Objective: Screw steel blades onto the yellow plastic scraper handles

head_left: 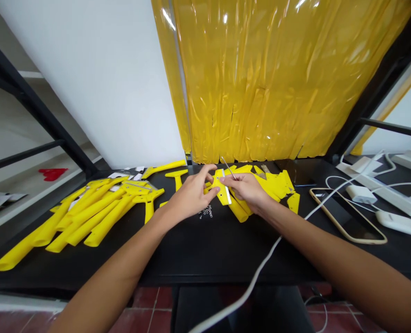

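Near the middle of the black table my left hand (pixel 194 192) grips a yellow plastic scraper head (pixel 221 195), thumb on its face. A pale metal blade (pixel 230 199) runs along the head's right edge. My right hand (pixel 248 190) is closed round a thin metal rod-like tool (pixel 228 167) that points up and left; its exact kind is unclear. The right fingertips are close beside the blade. Below the hands lie several tiny silvery pieces (pixel 205 212), too small to make out. A yellow handle (pixel 239 212) lies beneath my right hand.
Long-handled yellow scrapers (pixel 101 208) are heaped at the left. Yellow flat pieces (pixel 278 184) lie behind my right hand. A phone (pixel 347 215), chargers (pixel 361 194) and a power strip (pixel 389 189) occupy the right side. A white cable (pixel 260 273) crosses near my right forearm. Yellow plastic curtain (pixel 260 92) hangs behind.
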A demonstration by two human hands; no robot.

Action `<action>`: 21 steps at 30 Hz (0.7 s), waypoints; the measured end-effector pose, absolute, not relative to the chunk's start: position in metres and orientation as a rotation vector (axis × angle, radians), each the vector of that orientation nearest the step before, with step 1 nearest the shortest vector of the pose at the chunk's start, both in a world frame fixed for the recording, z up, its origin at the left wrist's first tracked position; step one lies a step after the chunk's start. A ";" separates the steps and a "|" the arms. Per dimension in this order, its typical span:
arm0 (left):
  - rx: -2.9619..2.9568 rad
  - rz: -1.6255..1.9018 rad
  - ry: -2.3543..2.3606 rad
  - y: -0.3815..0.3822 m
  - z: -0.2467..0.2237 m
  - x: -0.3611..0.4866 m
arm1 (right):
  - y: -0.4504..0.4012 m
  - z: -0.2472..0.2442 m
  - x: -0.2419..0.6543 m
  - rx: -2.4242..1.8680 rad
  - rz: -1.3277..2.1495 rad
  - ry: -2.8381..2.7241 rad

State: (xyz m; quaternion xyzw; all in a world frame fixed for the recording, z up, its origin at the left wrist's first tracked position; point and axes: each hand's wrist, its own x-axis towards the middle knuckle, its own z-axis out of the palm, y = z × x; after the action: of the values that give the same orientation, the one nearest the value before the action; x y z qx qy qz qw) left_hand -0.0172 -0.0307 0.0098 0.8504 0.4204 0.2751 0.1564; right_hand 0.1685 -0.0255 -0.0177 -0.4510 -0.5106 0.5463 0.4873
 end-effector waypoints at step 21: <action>2.726 1.004 1.688 -0.011 0.029 -0.046 | -0.021 -0.025 0.170 -0.961 0.447 -2.307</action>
State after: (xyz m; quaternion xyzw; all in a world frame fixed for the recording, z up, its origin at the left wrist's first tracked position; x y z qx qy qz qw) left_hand -0.0462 -0.0106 0.0288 0.8066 0.4994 0.2970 -0.1088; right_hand 0.1696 -0.0214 -0.0254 -0.3614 -0.8677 0.1682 0.2971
